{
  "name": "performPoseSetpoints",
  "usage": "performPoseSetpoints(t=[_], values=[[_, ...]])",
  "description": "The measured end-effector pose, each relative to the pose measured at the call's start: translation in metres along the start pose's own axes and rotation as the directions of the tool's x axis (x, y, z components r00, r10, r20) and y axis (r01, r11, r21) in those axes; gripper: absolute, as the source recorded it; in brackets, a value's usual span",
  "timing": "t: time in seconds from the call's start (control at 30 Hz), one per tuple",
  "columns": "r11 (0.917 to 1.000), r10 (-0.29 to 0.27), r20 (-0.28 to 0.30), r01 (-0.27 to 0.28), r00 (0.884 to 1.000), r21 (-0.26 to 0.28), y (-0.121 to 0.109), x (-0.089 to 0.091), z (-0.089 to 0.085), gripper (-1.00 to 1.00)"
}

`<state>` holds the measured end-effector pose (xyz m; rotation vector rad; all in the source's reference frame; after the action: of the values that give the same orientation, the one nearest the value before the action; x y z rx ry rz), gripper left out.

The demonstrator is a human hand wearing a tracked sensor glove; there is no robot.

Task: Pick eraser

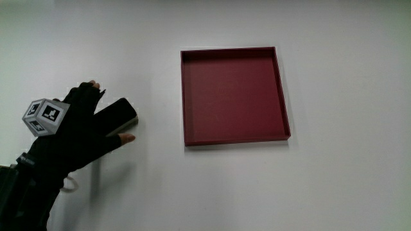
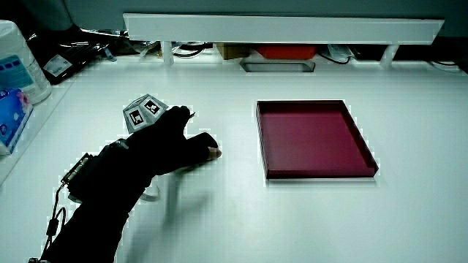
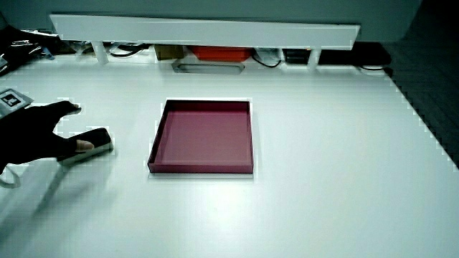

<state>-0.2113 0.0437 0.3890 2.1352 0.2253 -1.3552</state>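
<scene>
Hands [image 1: 77, 125] gripping eraser [image 1: 119, 114] on table [image 1: 334, 186], near red tray [image 1: 233, 96].

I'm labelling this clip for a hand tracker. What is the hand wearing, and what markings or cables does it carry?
The hand wears a black fingerless glove, fingertips bare. On its back sits a small white cube with black square patterned markers on its faces. In a side view, a thin cable runs along the black-sleeved forearm from a small connector at the wrist.

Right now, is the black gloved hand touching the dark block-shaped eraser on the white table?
Touching. In the main view the hand lies over the dark block-shaped eraser, with fingers along both of its sides. A side view shows a fingertip against it.
</scene>
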Motion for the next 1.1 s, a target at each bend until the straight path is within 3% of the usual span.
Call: performPoseSetpoints(t=[0.07,0.13,0.2,0.27,0.33,0.37,0.4,0.43,0.5,0.53,0.6,0.63,0.73,0.8,0.83,0.93,0.97,1.03,1.07,1.1], values=[[0.9994,0.027,-0.135,-0.023,0.991,0.025,0.004,-0.003,0.009,0.0],[0.9976,0.056,-0.266,-0.043,0.962,0.054,0.009,-0.006,0.018,0.0],[0.9947,0.087,-0.392,-0.059,0.916,0.084,0.013,-0.009,0.028,0.0],[0.9907,0.12,-0.509,-0.07,0.852,0.117,0.017,-0.012,0.037,0.0],[0.9837,0.169,-0.498,-0.115,0.85,0.138,0.021,-0.017,0.041,0.0],[0.9814,0.185,-0.504,-0.131,0.844,0.14,0.023,-0.02,0.043,0.0],[0.9758,0.214,-0.487,-0.163,0.847,0.146,0.026,-0.025,0.045,0.0],[0.9779,0.202,-0.491,-0.147,0.847,0.149,0.029,-0.032,0.047,0.0],[0.9732,0.221,-0.484,-0.16,0.847,0.165,0.034,-0.042,0.052,0.0],[0.974,0.218,-0.481,-0.159,0.849,0.161,0.036,-0.049,0.054,0.0],[0.9635,0.263,-0.453,-0.207,0.852,0.17,0.041,-0.062,0.057,0.0],[0.9661,0.256,-0.427,-0.215,0.867,0.143,0.043,-0.073,0.059,0.0],[0.9461,0.323,-0.427,-0.275,0.845,0.17,0.048,-0.09,0.063,0.0],[0.9378,0.347,-0.403,-0.305,0.847,0.166,0.049,-0.096,0.064,0.0],[0.9318,0.363,-0.402,-0.322,0.841,0.168,0.051,-0.104,0.064,0.0],[0.9212,0.389,-0.405,-0.355,0.827,0.159,0.054,-0.119,0.064,0.0],[0.9143,0.405,-0.414,-0.37,0.815,0.165,0.055,-0.122,0.063,0.0],[0.9079,0.417,-0.419,-0.39,0.806,0.154,0.057,-0.128,0.063,0.0],[0.8993,0.436,-0.423,-0.405,0.795,0.165,0.057,-0.133,0.063,0.0],[0.9003,0.433,-0.425,-0.405,0.795,0.158,0.057,-0.132,0.063,0.0]])
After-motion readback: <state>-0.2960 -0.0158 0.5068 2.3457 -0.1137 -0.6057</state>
